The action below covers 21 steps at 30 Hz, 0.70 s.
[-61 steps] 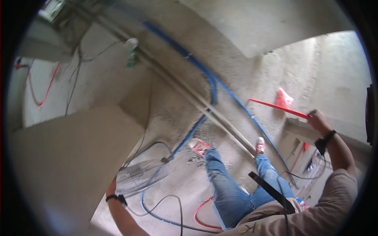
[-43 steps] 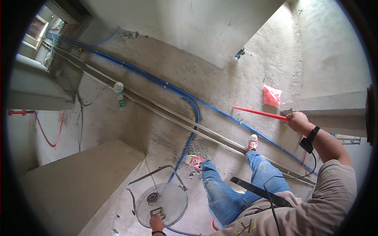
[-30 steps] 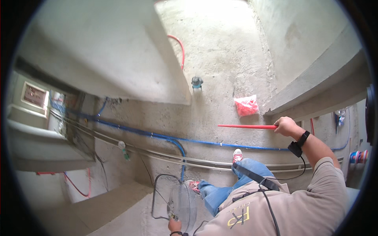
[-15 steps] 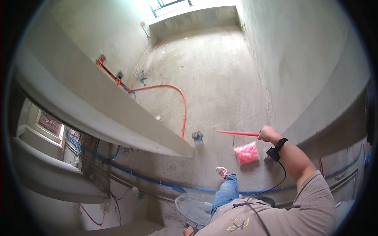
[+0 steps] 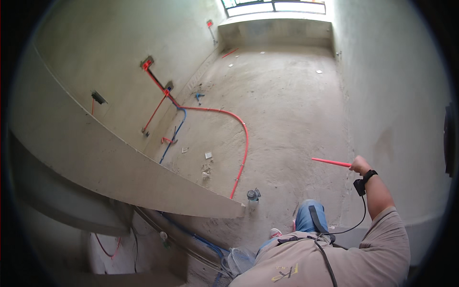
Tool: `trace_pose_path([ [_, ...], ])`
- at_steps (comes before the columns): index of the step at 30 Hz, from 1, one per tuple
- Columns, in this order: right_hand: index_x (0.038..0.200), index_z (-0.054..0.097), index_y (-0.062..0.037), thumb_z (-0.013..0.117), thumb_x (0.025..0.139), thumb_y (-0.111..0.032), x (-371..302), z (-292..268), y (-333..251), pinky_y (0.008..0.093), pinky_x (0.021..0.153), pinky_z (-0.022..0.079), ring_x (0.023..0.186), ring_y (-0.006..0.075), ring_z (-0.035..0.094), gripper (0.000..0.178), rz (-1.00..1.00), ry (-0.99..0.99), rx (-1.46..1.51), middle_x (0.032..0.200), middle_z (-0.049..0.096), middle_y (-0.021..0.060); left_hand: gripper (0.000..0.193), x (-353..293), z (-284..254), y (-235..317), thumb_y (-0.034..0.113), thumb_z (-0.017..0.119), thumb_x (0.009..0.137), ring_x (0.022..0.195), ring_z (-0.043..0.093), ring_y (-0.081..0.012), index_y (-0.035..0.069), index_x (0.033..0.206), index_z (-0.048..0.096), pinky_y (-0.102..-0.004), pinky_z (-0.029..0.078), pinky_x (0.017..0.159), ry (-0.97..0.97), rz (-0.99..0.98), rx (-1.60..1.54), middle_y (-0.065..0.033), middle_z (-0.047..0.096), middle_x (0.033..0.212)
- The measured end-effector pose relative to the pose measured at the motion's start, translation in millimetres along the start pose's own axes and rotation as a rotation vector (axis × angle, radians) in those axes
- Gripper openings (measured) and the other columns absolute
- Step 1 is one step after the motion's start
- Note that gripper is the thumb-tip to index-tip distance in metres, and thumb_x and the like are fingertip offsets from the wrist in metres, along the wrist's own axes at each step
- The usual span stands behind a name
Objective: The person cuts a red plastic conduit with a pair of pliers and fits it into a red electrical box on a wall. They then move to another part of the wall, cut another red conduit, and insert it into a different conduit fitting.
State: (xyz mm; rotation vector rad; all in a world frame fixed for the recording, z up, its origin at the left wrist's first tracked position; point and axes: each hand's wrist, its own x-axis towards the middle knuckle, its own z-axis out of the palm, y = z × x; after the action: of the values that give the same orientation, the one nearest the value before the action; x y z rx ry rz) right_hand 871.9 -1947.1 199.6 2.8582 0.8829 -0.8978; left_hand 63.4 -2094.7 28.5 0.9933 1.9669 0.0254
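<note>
Right hand [image 5: 360,165] up at the right side of the view, and the grip is firm: fingers curled shut around the near end of a red tube [image 5: 331,162], no gap showing between the fingers and the plastic. The rest of the tube juts out leftward, tip tilted slightly up, held over the bare concrete floor [image 5: 287,115]. The left hand is out of sight, so how its grip stands, I cannot tell. Down at the lower edge, the wire cage of a fan [image 5: 239,261] pokes out beside the body, only partly visible.

Writing now: yellow and dark lettering [image 5: 284,274] is printed across the front of the tan shirt [image 5: 344,260], foreshortened from above. On the tube, any marking is too small to make out.

And the pose: the right arm reaches forward from the shoulder, forearm angled up the view, knuckles toward the wall [image 5: 401,143] on the right. A black band [image 5: 369,175] circles the wrist, a small black box [image 5: 359,187] sits against it, and a dark cable [image 5: 365,210] loops from there down toward the waist.
</note>
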Motion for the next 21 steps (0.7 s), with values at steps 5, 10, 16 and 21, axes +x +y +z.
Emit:
trace_pose_path([
  [5, 0.088, 0.072, 0.0005, 0.082, 0.077, -0.026, 137, -40, -52, 0.0373, 0.051, 0.054, 0.057, 0.021, 0.061, 0.03, 0.009, -0.12, -0.016, 0.069, 0.065, 0.0092, 0.037, -10, 41, 46, 0.029, 0.063, 0.076, 0.1, 0.069, -0.0348, 0.0, 0.096, 0.072, -0.0458, 0.054, 0.086, 0.026, -0.128, -0.022, -0.0255, 0.069, 0.104],
  [10, 0.086, 0.071, -0.0059, 0.072, 0.086, -0.037, 289, -82, -164, 0.0383, 0.055, 0.054, 0.061, 0.0213, 0.061, 0.031, -0.007, -0.325, -0.218, 0.069, 0.065, 0.0049, 0.038, -28, 118, 110, 0.03, 0.062, 0.076, 0.101, 0.068, -0.0347, 0.0, 0.098, 0.072, -0.0453, 0.054, 0.087, 0.051, -0.31, 0.052, -0.0253, 0.069, 0.106],
  [16, 0.077, 0.07, -0.0028, 0.071, 0.084, -0.036, 427, -129, -261, 0.0366, 0.045, 0.051, 0.043, 0.0216, 0.056, 0.034, -0.68, -0.213, -0.402, 0.054, 0.058, 0.0089, 0.043, -52, 208, 223, 0.033, 0.061, 0.077, 0.114, 0.064, -0.0339, 0.004, 0.107, 0.072, -0.043, 0.052, 0.095, 0.106, -0.609, 0.235, -0.0211, 0.066, 0.119],
  [21, 0.091, 0.074, 0.0001, 0.076, 0.078, -0.018, 477, -186, -329, 0.0335, 0.036, 0.044, 0.042, 0.0162, 0.051, 0.022, -0.627, -0.286, -0.131, 0.057, 0.057, 0.0055, 0.043, -62, 217, 388, 0.035, 0.066, 0.08, 0.097, 0.065, -0.0404, -0.003, 0.1, 0.07, -0.0473, 0.053, 0.084, 0.045, -0.638, -0.023, -0.0262, 0.068, 0.105],
])
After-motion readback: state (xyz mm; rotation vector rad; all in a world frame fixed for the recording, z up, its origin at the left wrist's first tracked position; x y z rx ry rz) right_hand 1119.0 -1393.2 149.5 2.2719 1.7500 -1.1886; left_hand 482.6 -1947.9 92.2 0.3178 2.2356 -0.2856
